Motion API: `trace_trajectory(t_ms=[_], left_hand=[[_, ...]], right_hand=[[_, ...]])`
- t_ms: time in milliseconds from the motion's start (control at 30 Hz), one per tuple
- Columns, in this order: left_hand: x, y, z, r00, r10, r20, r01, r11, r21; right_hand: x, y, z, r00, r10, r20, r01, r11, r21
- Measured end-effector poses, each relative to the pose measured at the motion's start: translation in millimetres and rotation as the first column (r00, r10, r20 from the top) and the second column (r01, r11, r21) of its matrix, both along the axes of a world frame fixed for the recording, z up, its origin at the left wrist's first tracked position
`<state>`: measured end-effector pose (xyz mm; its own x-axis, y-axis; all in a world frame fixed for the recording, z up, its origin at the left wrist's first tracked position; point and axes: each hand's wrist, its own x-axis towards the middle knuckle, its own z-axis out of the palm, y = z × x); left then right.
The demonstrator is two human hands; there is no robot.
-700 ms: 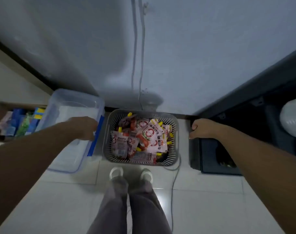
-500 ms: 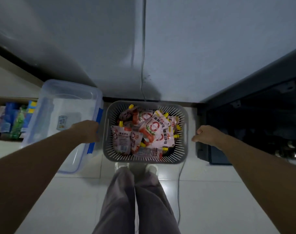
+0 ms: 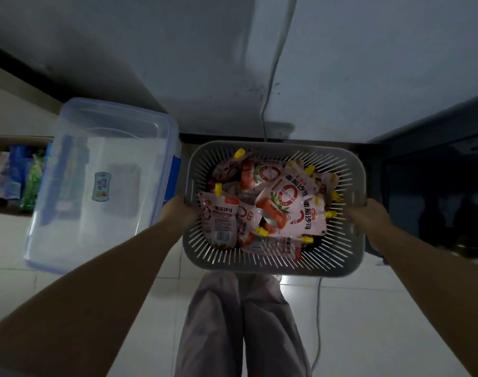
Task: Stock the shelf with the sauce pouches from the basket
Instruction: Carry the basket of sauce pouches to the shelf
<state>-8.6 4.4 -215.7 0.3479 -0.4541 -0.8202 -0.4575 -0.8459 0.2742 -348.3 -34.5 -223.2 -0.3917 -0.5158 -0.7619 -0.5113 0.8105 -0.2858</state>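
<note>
A grey slotted basket [image 3: 273,263] is in front of me, above my legs, filled with several white-and-red sauce pouches [image 3: 284,205] with yellow caps. My left hand [image 3: 179,210] grips the basket's left rim. My right hand [image 3: 371,214] grips its right rim. The fingers of both hands are mostly hidden behind the basket walls. A low shelf [image 3: 3,172] at the far left holds blue and green packets.
A clear plastic storage box [image 3: 101,183] with a blue-trimmed lid stands on the floor left of the basket. A dark cabinet [image 3: 436,191] is at the right. A cable [image 3: 318,322] runs down the wall and over the white tiled floor.
Both hands closed in from beside the basket and took hold of its two side rims. The basket now appears larger and closer to me.
</note>
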Motion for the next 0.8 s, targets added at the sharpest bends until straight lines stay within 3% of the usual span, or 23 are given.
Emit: trace_trajectory(t_ms=[133,233,433,800], left_hand=[[-1,-11,-23,0.899,0.401,-0.176,-0.407,0.913,0.002],[-2,-18,-36,0.828,0.524,-0.199,-0.532,0.846,0.016],[-7,-19,-43,0.824,0.551,-0.131,-0.558,0.829,-0.025],[-6,-18,-34,0.837,0.518,-0.177,-0.528,0.849,-0.013]], right_hand=[[-1,-5,-19,0.972,-0.229,0.048,0.229,0.973,-0.013],[1,-8,-25,0.927,-0.367,0.072,0.370,0.929,-0.024],[7,-10,-24,0.890,-0.449,0.086,0.454,0.889,-0.063],[-1,-7,-14,0.898,-0.401,0.180,0.409,0.913,-0.007]])
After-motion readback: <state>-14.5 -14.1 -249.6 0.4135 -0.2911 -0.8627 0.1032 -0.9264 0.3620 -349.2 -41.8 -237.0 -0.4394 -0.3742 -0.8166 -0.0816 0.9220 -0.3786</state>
